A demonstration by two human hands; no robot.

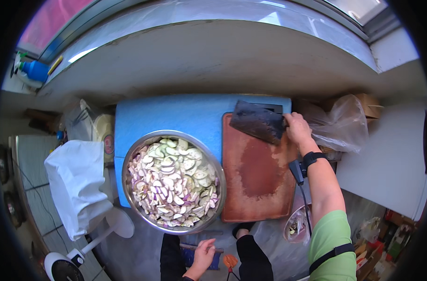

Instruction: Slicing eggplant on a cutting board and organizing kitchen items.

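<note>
My right hand [298,130] grips the handle of a dark, broad-bladed cleaver [257,121]. The blade lies across the top of a reddish-brown cutting board [259,172], which has a damp dark patch in its middle. To the board's left, a large stainless steel bowl [127,196] is heaped with sliced eggplant [174,179], some pieces purple-skinned and some pale green. Both rest on a blue-topped table [164,112]. Low between my legs, below the bowl, my left hand [203,258] holds nothing, its fingers bent and slightly apart.
A lined waste bin [295,224] stands on the floor right of the board. A clear plastic bag [347,123] and a cardboard box [369,105] sit beyond my right hand. White cloth [76,182] hangs at the left. A blue spray bottle [36,71] is at the upper left.
</note>
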